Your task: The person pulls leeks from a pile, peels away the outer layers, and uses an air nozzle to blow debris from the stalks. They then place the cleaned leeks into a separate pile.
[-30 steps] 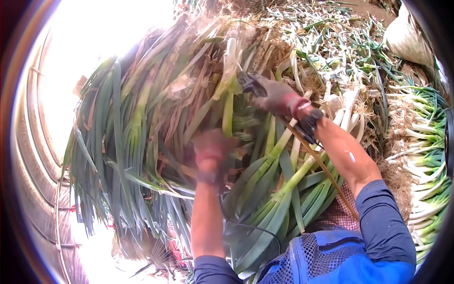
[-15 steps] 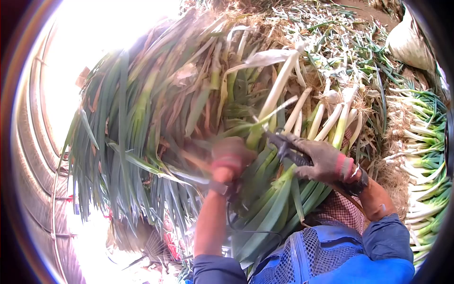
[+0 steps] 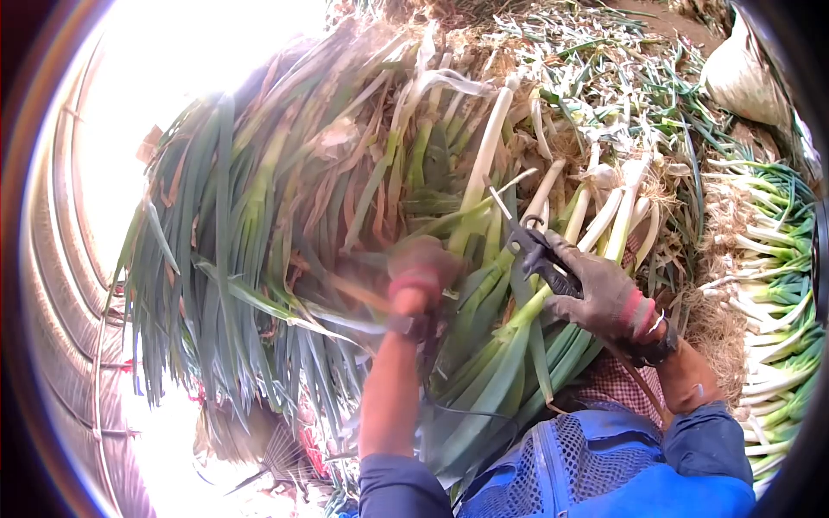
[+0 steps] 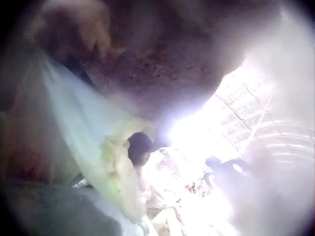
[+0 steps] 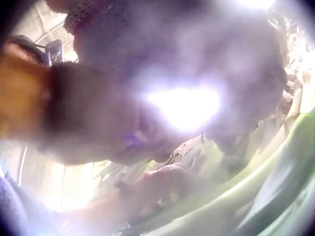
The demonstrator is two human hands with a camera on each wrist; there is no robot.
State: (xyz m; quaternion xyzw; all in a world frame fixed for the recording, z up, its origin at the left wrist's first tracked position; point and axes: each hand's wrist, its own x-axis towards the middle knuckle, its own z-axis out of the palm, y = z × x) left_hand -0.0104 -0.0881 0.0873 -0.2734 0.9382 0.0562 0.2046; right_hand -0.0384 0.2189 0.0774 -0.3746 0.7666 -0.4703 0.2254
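The gloved left hand (image 3: 421, 266), blurred, grips the green part of a leek (image 3: 490, 142) whose white root end points up and away. A pale green leek part (image 4: 106, 142) shows beside the dark glove (image 4: 147, 69) in the left wrist view. The gloved right hand (image 3: 602, 295) holds a black tool (image 3: 546, 261) with a thin nozzle, angled up and left towards that leek. The right glove (image 5: 211, 59) fills much of the right wrist view; its fingertips are hard to make out there.
A large heap of leeks (image 3: 250, 198) lies left of and beneath the hands. Leeks in a row (image 3: 773, 319) line the right side. Trimmings (image 3: 604, 69) cover the ground behind, near a pale sack (image 3: 747, 73). A thin cable (image 3: 471, 412) crosses below the left hand.
The right hand and its tool have come down and right from the upper middle. The left hand has moved up and right. The leek's root end has shifted left since half a second ago.
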